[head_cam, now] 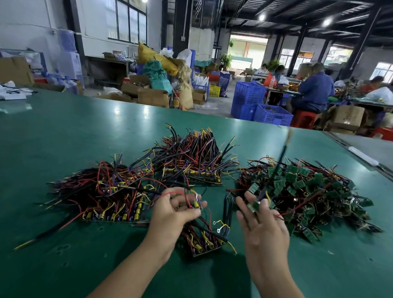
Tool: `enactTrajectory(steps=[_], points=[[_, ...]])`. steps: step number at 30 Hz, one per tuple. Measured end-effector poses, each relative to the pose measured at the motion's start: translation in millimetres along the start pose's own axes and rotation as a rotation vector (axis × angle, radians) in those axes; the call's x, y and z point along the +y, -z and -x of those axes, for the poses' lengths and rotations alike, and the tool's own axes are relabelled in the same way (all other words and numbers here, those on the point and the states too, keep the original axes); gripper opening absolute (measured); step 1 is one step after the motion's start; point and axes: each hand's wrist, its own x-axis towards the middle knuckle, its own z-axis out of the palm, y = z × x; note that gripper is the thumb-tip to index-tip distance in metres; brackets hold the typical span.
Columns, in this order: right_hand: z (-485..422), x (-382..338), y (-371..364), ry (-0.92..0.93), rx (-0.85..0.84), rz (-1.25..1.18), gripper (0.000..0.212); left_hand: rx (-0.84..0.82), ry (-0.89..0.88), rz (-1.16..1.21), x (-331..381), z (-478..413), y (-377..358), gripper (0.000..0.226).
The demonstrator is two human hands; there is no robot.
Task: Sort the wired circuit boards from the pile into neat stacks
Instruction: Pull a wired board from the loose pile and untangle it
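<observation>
On the glossy green tabletop, in a dim workshop, a loose pile of wired boards lies toward its right edge. My left hand pinches thin wires; my right hand, fingers spread, seemingly holds a small green board, blurred.

bare table left of wired stacks

A green counter carries three stacks of wired boards at left and centre, a loose pile of small green boards at right.
</observation>
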Motion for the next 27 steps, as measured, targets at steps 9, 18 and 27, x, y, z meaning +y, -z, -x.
enactTrajectory(steps=[9,18,27], points=[[13.4,22.7,-5.8,-0.163,-0.279,0.093,0.027,-0.144,0.103,-0.214,-2.9,8.4,-5.9,0.056],[11.0,10.5,8.0,0.271,-0.422,1.125,0.021,-0.096,0.062,-0.312,2.3,10.3,-11.8,0.029],[8.5,10.7,10.8,0.405,-0.614,1.404,0.031,-0.168,-0.243,-0.592,-11.6,14.1,-7.6,0.036]])
